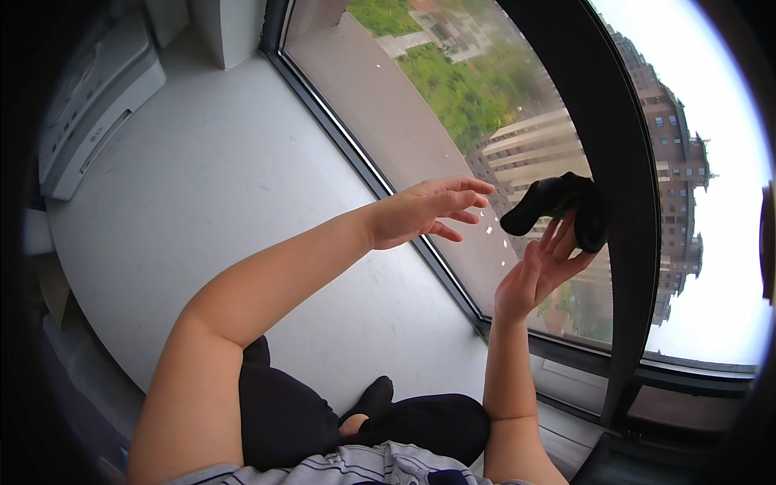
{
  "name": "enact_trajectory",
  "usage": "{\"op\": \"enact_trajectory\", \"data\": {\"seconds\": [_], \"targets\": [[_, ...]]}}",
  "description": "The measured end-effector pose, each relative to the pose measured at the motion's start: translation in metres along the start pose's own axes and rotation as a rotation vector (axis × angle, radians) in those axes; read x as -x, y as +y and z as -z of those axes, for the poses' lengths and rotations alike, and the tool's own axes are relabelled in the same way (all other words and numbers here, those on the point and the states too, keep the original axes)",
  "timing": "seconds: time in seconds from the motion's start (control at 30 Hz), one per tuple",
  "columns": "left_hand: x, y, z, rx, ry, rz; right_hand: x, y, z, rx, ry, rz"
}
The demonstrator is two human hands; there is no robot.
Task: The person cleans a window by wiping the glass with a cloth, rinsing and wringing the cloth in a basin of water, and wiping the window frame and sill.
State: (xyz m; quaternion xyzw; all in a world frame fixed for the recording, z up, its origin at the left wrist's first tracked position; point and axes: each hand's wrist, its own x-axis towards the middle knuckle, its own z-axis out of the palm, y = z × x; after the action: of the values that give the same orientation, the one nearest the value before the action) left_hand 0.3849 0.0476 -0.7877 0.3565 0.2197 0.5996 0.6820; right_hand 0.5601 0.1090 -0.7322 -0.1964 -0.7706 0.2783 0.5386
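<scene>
A black, curved two-lobed object [548, 197], its exact kind unclear, lies against the window pane beside the dark frame bar. The fingertips of my right hand [542, 267] touch its right lobe from below; whether they grip it cannot be told. My left hand [430, 212] is raised a little to the left of the object, with fingers spread and nothing in them. The large window pane [424, 121] behind both hands shows greenery and buildings far below.
I sit on a broad white window ledge [206, 157], a black-socked foot on it. A white appliance resembling a printer [100, 115] stands at the upper left. The dark window frame [612, 121] crosses the right side, and a white wall edge [236, 30] meets the ledge at the top.
</scene>
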Motion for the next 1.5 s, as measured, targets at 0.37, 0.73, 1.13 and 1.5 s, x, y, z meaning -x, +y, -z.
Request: {"op": "enact_trajectory", "data": {"seconds": [0.37,0.73,1.13,1.5], "targets": [[0.079,-0.013,0.152,-0.429,0.984,0.092,-0.050,0.029,-0.029,1.315,-0.363,0.407],[0.166,-0.018,0.218,-0.984,1.098,0.164,-0.163,0.005,-0.246,1.288,-0.528,0.541],[0.234,-0.039,0.260,-1.418,0.950,0.443,-0.235,0.015,-0.412,1.040,-0.384,0.700],[0.244,-0.039,0.258,-1.428,0.851,0.396,-0.245,0.043,-0.421,1.043,-0.239,0.996]]}}
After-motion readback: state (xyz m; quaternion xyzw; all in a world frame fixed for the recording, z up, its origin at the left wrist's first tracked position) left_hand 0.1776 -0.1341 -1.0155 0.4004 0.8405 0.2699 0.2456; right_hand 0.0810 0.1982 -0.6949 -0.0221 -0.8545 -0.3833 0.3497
